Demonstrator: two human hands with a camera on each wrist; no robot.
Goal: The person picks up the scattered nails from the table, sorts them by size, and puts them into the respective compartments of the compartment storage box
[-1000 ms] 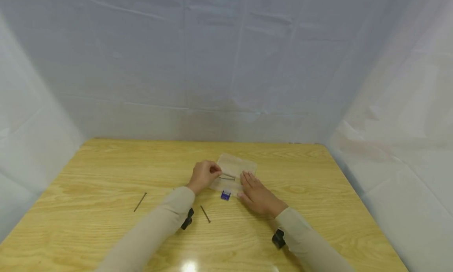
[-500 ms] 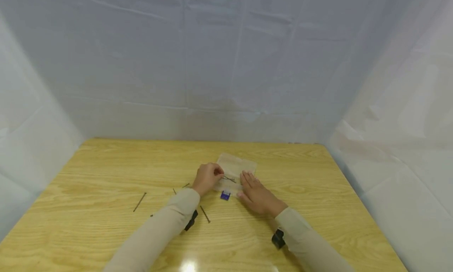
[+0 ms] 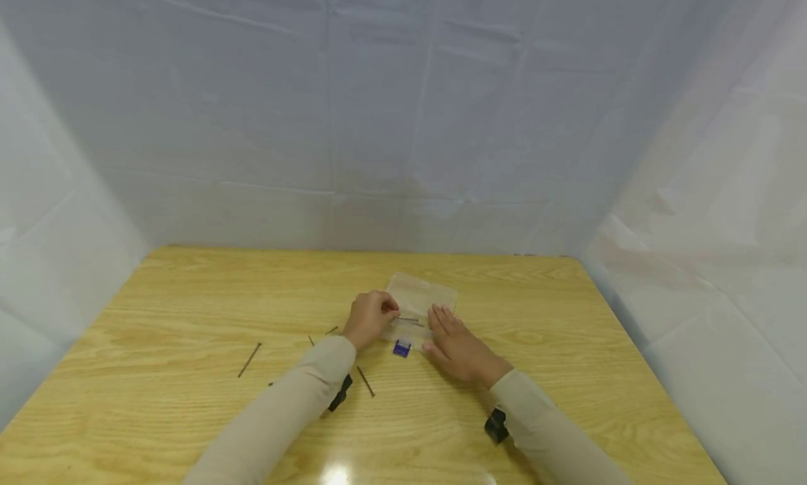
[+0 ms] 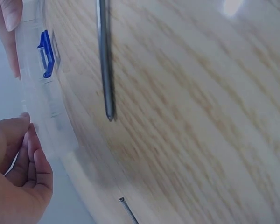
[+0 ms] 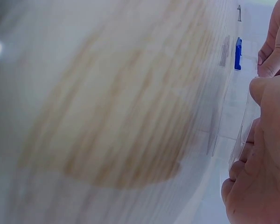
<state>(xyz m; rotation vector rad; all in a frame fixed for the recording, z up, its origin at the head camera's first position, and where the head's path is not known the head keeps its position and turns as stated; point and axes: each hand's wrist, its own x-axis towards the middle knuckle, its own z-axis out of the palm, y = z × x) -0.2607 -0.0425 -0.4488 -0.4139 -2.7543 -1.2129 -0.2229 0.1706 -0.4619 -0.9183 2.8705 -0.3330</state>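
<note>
A clear plastic box (image 3: 412, 338) lies with its lid (image 3: 419, 294) folded back and a blue latch (image 3: 401, 347) at its front. Two thin metal nails (image 3: 410, 320) lie in it, one slanting slightly below the other. My left hand (image 3: 368, 319) is at the box's left end, thumb and fingertips together close to the nails' near ends; I cannot tell whether they still pinch one. The left wrist view shows those fingertips beside the clear wall (image 4: 60, 135). My right hand (image 3: 463, 348) holds the box's right end, thumb at the front and fingers farther back.
Several nails lie loose on the wooden table, one at left (image 3: 249, 360), one in front of the box (image 3: 366, 382) and others by the left sleeve. White sheeting (image 3: 403, 120) hangs behind and at both sides. Dark wrist cameras (image 3: 497, 426) sit under the sleeves.
My left hand has moved slightly right and down. The nail at its fingertips has dropped from above the other nail to lie below it. My right hand and the box have not moved.
</note>
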